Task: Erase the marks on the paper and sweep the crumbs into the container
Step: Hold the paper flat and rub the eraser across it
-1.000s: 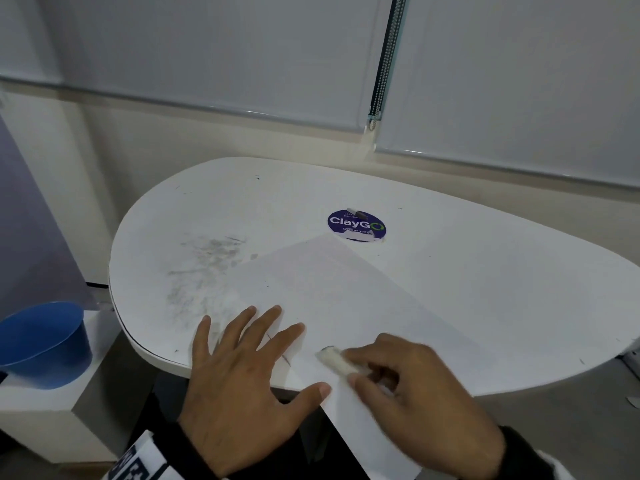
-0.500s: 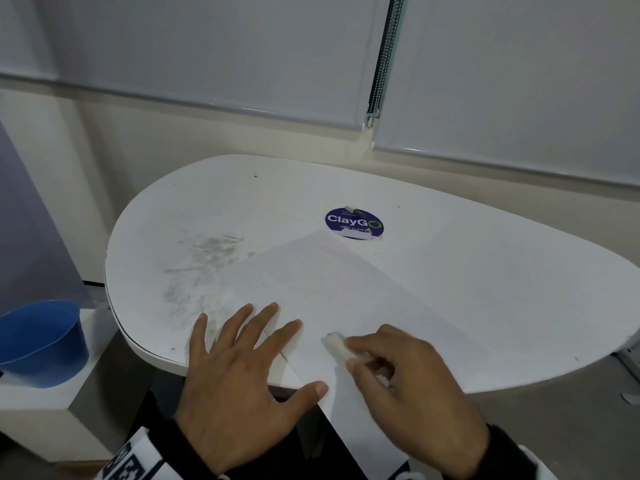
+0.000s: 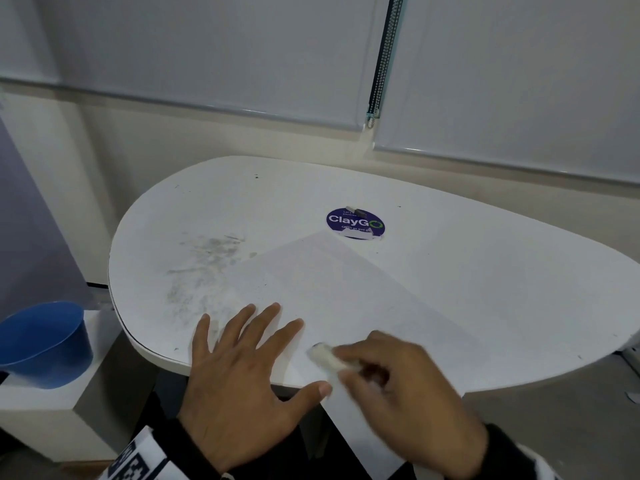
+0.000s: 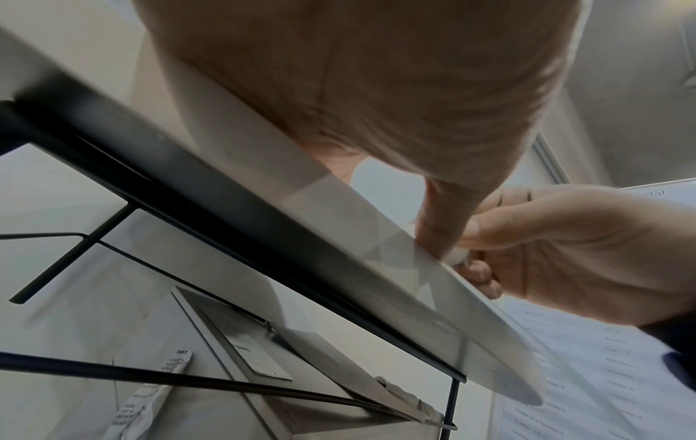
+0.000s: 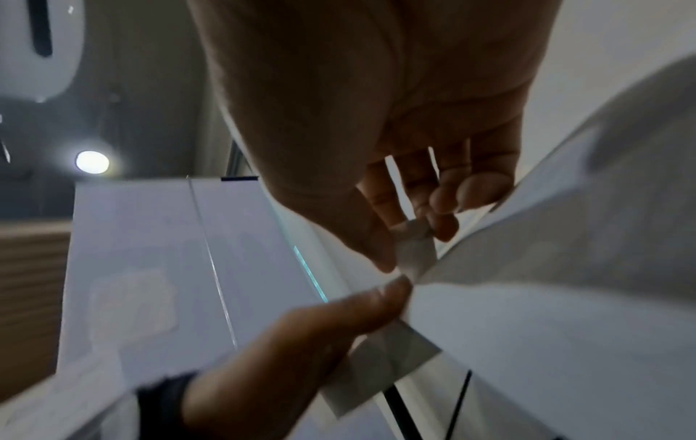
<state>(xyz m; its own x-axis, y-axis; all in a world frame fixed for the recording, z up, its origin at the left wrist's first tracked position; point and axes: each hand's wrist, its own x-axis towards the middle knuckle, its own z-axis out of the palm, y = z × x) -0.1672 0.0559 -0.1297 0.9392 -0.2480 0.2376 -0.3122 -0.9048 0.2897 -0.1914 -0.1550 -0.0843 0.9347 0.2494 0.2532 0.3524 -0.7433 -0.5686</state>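
Pinching a white eraser [image 3: 325, 356] in the right hand [image 3: 408, 403], pressing paper [image 3: 346, 299] flat under the spread-fingered left hand [image 3: 242, 386], leaving the blue container [image 3: 41, 344], contents hidden, lower left off the worktop [image 3: 467, 258].

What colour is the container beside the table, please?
The container is blue, seen best in the head view.

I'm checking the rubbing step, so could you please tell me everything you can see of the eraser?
The eraser is a small, whitish, oblong block, blurred in the head view. The right hand pinches it between thumb and fingers, its free end pointing left and touching the paper near the table's front edge. The left hand lies flat just beside it, not touching it.
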